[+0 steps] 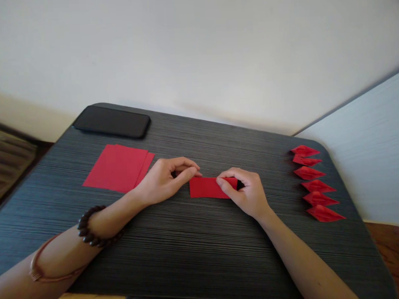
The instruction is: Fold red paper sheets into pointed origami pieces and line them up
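- Red paper strip (pixel 204 187), one: flat rectangle on the dark table (pixel 189 245), long axis running from 9 to 3 o'clock (12 being the far side, by the wall).
- Right hand (pixel 242 188), bare: the nearer of the two, lying over the strip's 3 o'clock half. The strip's uncovered part extends from its fingertips toward 9 o'clock. Thumb and forefinger tips close together at the far edge, thumb over the paper; whether they pinch it or merely press, cannot tell.
- Left hand (pixel 163 179), bare: fingertips by the strip's 10 o'clock corner, the strip lying toward 4 o'clock from them. Thumb and forefinger tips drawn together; contact with the paper, cannot tell. Dark bead bracelet (pixel 87 232) and a reddish cord (pixel 35 268) on the arm.
- Red sheets (pixel 111 168), at least two, overlapping: just past 9 o'clock of the strip, beside the left hand.
- Black phone (pixel 113 122), one: at 10 o'clock, face dark.
- Folded red pieces (pixel 318 186), six: at 3 o'clock, in a row, pointed ends toward 3.
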The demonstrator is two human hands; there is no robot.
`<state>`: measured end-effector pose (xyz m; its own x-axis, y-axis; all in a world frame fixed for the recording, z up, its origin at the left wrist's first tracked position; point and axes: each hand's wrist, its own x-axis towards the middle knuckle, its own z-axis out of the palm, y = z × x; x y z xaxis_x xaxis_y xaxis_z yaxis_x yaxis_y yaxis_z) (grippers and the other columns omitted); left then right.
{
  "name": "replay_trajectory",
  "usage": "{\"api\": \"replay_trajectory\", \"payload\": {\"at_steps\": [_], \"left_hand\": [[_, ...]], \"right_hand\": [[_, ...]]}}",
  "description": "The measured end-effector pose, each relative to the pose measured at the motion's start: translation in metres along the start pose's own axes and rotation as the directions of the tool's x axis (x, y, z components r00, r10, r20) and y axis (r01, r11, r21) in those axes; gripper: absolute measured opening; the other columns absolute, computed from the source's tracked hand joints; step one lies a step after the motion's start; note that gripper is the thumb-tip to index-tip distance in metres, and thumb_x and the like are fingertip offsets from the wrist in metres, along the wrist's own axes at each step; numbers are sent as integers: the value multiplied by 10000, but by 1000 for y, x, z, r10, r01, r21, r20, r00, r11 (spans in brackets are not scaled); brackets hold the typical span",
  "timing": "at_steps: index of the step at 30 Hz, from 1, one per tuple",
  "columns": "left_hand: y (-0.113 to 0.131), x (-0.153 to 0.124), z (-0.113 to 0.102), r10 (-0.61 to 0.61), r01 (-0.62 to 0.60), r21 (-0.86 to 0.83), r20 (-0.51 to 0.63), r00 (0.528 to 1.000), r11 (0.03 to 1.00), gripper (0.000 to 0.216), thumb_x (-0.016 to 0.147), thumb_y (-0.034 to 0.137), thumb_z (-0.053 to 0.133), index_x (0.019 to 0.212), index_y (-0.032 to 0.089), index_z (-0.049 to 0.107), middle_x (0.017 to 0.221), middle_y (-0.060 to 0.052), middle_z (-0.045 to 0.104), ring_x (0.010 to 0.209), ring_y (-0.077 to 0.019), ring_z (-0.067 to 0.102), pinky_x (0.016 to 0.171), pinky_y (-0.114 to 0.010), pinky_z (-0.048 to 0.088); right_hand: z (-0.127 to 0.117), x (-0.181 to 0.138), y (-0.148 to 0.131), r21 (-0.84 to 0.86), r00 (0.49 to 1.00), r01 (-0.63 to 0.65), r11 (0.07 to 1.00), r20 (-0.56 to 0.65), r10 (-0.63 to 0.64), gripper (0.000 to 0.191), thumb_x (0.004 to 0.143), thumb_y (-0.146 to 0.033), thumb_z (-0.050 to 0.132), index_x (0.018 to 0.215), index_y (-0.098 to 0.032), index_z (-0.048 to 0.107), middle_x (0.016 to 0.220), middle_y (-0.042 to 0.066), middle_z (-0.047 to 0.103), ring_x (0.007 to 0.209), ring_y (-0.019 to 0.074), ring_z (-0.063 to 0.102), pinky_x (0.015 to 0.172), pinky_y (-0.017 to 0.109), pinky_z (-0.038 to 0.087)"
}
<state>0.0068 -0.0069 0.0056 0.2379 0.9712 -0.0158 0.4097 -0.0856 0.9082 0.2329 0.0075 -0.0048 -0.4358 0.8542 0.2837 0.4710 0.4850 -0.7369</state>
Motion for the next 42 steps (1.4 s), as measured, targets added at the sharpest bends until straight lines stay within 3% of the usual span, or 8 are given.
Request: {"api": "replay_trajectory", "payload": {"at_steps": [4,8,11,14,22,29,37,42], "left_hand": [[-2,-3,7,123,-138,186,87,989,973,180,848,341,570,940,229,676,838,27,736,755,-136,671,685,-221,497],[-8,-2,6,142,-144,283,27,989,948,181,868,304,534,954,227,673,855,17,719,747,-136,647,683,-235,483],[-11,0,4,245,-220,399,-11,969,890,181,854,259,548,982,204,665,935,-24,695,883,-178,606,820,-306,474],[-13,1,2,319,-297,487,39,947,822,227,856,263,558,1056,219,657,1063,-54,649,1011,-212,539,925,-385,425],[-14,-4,4,302,-323,639,146,942,698,299,890,360,516,1165,313,624,1341,-51,488,1249,-276,365,1012,-490,335],[-13,-5,5,261,-290,691,150,954,662,345,915,360,455,1229,286,578,1395,-64,430,1314,-282,291,1059,-487,305],[-10,-9,6,257,-331,721,216,942,609,403,927,347,421,1323,306,485,1465,-81,332,1343,-323,249,1052,-542,290],[-13,-7,6,292,-367,674,228,929,641,430,922,359,450,1339,255,464,1438,-92,382,1327,-302,290,1064,-519,282]], "right_hand": [[9,1,1,-20,999,-36,999,34,36,75,817,-274,616,831,-232,676,791,-7,707,695,151,619,685,301,463],[11,2,5,-90,990,-136,987,-38,133,178,784,-327,663,929,-226,656,767,3,667,687,161,585,687,319,454],[12,2,7,-162,991,-136,977,-40,131,222,785,-288,655,995,-221,632,709,-4,610,670,161,555,682,323,437],[13,3,6,-183,994,-104,978,-32,100,235,790,-250,640,1021,-219,614,738,-1,605,677,156,548,694,324,425],[14,4,3,-153,992,-127,980,-26,125,259,798,-234,634,1052,-199,598,785,2,621,684,143,542,714,307,411],[10,6,8,-268,974,-225,937,-94,207,296,764,-355,694,1027,-232,633,824,2,671,750,186,541,731,342,379],[9,5,7,-174,998,-62,983,-41,56,74,828,-233,628,897,-224,655,906,12,662,836,169,565,770,326,416],[10,4,4,-105,999,-30,994,-25,28,44,837,-189,606,865,-215,627,790,-14,643,710,130,554,709,292,432]]}}
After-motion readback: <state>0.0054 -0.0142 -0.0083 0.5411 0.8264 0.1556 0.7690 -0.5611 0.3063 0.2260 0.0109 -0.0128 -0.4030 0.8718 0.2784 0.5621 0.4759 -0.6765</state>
